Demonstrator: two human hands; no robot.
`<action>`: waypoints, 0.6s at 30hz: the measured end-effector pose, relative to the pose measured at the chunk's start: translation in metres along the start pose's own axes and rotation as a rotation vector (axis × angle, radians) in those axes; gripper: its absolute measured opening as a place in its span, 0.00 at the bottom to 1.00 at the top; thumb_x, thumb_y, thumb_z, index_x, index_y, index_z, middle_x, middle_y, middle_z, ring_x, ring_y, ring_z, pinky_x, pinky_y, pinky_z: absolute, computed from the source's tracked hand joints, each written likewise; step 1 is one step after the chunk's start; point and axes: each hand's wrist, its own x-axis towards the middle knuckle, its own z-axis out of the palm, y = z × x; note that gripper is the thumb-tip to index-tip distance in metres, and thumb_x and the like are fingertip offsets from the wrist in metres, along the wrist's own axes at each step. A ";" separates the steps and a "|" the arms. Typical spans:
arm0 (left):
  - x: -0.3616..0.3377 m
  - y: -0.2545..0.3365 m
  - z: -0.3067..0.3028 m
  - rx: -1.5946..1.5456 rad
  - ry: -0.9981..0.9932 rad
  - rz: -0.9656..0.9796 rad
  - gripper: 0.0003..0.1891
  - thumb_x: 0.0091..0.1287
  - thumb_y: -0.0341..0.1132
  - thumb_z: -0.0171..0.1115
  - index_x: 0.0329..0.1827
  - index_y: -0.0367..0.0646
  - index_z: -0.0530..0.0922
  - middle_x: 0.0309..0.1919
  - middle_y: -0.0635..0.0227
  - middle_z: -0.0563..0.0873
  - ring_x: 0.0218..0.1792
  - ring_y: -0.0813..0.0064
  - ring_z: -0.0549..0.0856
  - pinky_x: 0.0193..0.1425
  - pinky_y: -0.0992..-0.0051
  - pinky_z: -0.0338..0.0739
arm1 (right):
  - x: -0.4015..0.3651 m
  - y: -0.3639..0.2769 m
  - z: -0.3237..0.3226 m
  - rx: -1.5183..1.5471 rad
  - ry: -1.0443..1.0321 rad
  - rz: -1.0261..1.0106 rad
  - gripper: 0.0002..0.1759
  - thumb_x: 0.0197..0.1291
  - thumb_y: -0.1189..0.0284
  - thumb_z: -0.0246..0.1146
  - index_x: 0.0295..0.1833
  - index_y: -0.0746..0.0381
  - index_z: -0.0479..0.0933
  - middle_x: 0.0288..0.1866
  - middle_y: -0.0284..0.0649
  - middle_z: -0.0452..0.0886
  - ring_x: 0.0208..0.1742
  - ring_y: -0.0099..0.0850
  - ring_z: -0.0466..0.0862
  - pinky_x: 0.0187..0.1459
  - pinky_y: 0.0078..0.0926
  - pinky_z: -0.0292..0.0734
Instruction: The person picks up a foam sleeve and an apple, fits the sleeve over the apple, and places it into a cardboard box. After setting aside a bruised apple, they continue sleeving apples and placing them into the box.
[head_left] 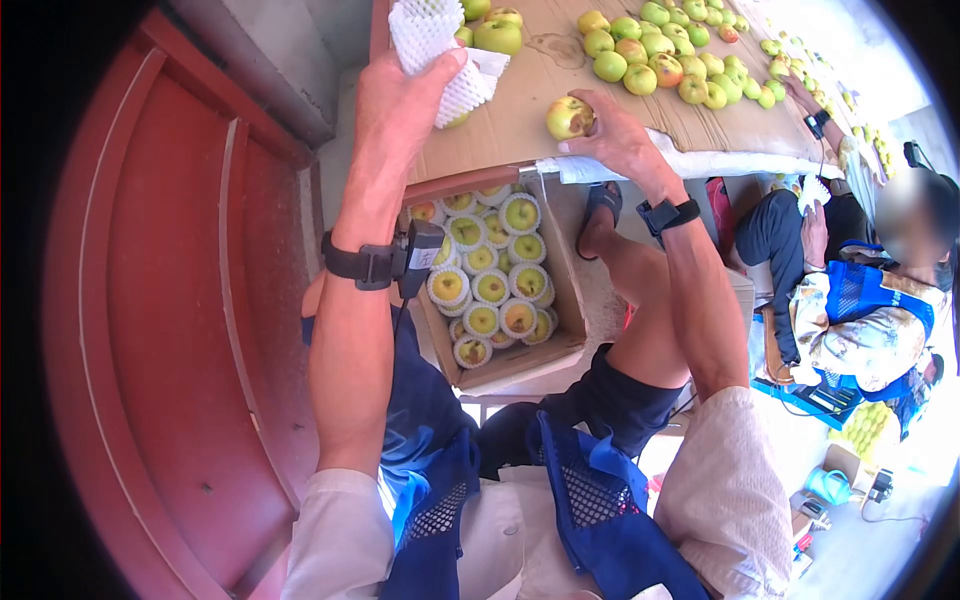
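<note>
Ahead, cardboard-topped table (520,100), red door (150,300) (left fingers (441,68) clamped on foam net (425,35), right fingers (592,106) on apple (566,118)).

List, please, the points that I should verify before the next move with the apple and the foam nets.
1. Right hand grips the apple on the cardboard tabletop: ok.
2. Left hand holds the foam nets, raised over the table edge: ok.
3. One net separated from the bundle: cannot tell.
4. Free place in the box: cannot tell; the visible layer of wrapped apples looks full.
5. Apple skin undamaged: cannot tell; the hand covers part of it.
6. Co-worker apart from both hands: ok, seated at the right.
</note>
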 end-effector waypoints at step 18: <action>-0.003 0.000 0.003 -0.046 -0.096 -0.038 0.22 0.72 0.34 0.68 0.63 0.28 0.80 0.50 0.55 0.91 0.51 0.70 0.90 0.59 0.71 0.83 | -0.006 0.008 -0.004 0.053 -0.029 -0.008 0.44 0.57 0.66 0.78 0.78 0.56 0.68 0.58 0.45 0.85 0.51 0.37 0.85 0.57 0.36 0.81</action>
